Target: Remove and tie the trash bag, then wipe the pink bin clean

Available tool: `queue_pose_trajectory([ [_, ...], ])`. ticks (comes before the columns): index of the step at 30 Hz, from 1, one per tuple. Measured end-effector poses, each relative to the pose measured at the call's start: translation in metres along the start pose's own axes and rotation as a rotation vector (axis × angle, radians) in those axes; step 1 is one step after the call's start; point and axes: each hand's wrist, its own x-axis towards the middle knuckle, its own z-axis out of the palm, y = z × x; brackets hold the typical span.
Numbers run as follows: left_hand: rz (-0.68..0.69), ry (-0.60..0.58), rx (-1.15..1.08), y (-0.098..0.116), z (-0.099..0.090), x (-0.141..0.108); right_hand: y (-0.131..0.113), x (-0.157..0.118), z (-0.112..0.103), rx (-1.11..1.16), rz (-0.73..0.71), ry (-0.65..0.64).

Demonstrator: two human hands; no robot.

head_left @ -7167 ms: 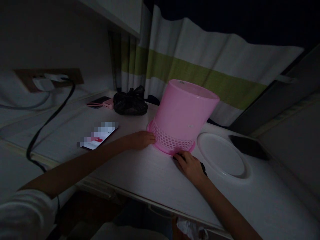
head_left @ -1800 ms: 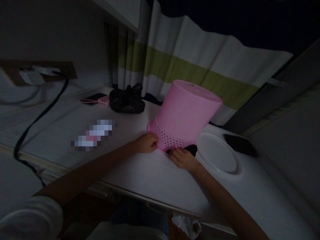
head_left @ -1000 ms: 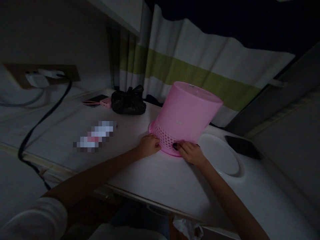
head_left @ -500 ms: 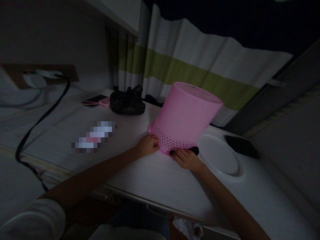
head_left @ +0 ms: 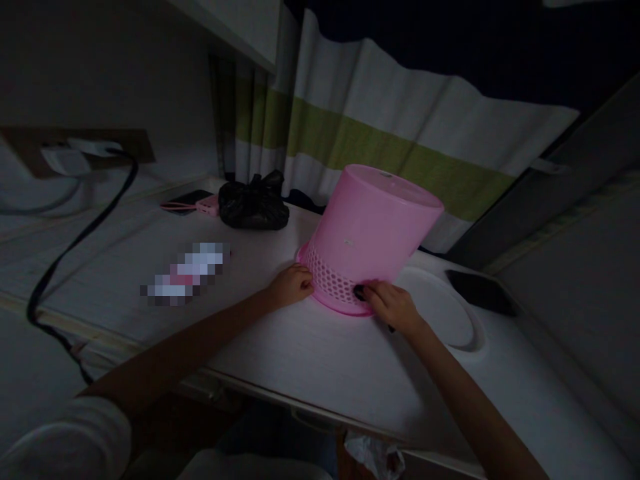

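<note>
A pink bin (head_left: 375,227) stands upside down on the white desk (head_left: 280,347), its band of holes near the bottom. My left hand (head_left: 291,285) is closed on the lower left rim of the bin. Pinched in my right hand (head_left: 390,305) is a black object (head_left: 359,292), held against the holes at the front right of the bin. Most of that object is hidden behind my fingers, and a small dark end shows below my palm.
A white round lid (head_left: 440,310) and a dark flat object (head_left: 481,292) lie right of the bin. To the left are a black plastic bag (head_left: 254,202), a pink device (head_left: 207,204), a blurred-out item (head_left: 185,273) and a black cable (head_left: 75,243) from the wall socket.
My right hand has shifted slightly right and up with the black object, turning it so that its end now meets the holes. My left hand stays at the rim.
</note>
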Motion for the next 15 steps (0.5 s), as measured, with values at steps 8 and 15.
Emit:
queue_pose_trajectory([
  [8,0.036,0.007,-0.015,-0.006,0.000,0.001,-0.033,-0.009,0.014,0.021,-0.162,-0.076],
  [15,0.070,0.007,-0.048,-0.013,0.000,0.001,0.014,0.008,-0.009,-0.150,0.061,0.099],
])
